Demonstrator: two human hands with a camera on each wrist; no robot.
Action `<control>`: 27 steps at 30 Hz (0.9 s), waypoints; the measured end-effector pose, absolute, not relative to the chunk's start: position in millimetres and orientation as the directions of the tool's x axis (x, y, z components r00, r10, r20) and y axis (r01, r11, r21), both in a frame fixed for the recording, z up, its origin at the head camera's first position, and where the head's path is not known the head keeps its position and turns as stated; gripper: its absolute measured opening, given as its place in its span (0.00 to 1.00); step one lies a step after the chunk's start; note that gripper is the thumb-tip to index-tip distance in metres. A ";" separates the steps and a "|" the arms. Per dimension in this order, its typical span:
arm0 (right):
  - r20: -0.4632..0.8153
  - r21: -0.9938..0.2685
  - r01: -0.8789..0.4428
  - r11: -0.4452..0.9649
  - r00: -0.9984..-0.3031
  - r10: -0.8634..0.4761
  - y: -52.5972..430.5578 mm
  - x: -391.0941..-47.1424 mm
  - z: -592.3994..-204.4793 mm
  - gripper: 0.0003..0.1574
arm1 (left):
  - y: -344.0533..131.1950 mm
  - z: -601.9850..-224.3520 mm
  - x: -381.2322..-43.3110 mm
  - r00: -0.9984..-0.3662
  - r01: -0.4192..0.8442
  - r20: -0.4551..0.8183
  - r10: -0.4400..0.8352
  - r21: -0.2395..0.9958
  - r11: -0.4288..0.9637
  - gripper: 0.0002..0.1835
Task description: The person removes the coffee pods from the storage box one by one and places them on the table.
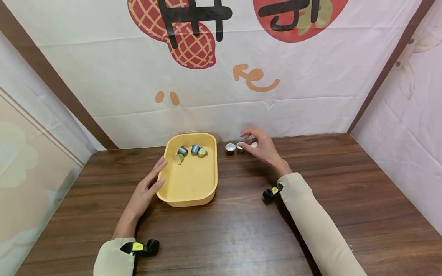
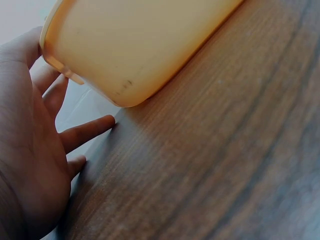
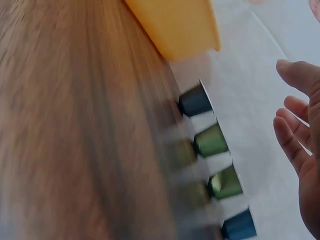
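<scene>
My left hand (image 1: 145, 193) rests against the left rim of a yellow plastic bin (image 1: 186, 191), its fingers extended along the edge. Several coffee capsules, including a blue one (image 1: 195, 149) and a pale yellow one (image 1: 178, 158), lie near the back of the bin. My right hand (image 1: 265, 148) hovers with loosely bent fingers over a row of capsules by the wall, holding nothing. In the right wrist view the row shows a dark blue capsule (image 3: 195, 101), two green capsules (image 3: 211, 140) and a blue capsule (image 3: 240, 225), lids up. The hand partly hides the row in the head view.
The brown wooden table (image 1: 228, 237) meets a white printed cloth wall (image 1: 221, 115) just behind the bin and capsules. The row stands to the right of the bin. Black cameras (image 1: 272, 193) are strapped at both wrists.
</scene>
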State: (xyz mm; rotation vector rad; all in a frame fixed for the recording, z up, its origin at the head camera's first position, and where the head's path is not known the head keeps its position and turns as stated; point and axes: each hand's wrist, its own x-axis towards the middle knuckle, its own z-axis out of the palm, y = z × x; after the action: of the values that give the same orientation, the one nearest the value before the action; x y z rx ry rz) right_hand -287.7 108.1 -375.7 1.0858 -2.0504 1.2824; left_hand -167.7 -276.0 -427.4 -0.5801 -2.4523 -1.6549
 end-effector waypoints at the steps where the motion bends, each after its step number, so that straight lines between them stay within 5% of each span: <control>1: 0.741 -0.498 -0.833 0.240 -0.553 -0.381 105.4 -290.7 -375.9 0.19 | -275.1 -426.6 -167.2 -0.919 0.380 0.312 0.242 0.865 0.328 0.27; 16: 0.709 -0.330 -0.927 0.179 -0.368 -0.601 59.3 -310.0 -363.8 0.18 | -261.6 -397.1 -148.6 -0.928 0.360 0.292 0.233 0.864 0.351 0.26; 27: 0.542 -0.313 -0.919 0.241 -0.382 -0.749 30.3 -306.7 -346.8 0.15 | -276.5 -427.2 -166.2 -0.924 0.372 0.307 0.229 0.863 0.341 0.27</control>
State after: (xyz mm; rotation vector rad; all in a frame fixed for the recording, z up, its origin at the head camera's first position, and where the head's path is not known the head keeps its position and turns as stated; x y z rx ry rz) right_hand -306.7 30.3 -346.8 1.5530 -2.2378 0.8661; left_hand -166.2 -276.5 -427.2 -0.5553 -2.4624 -1.6395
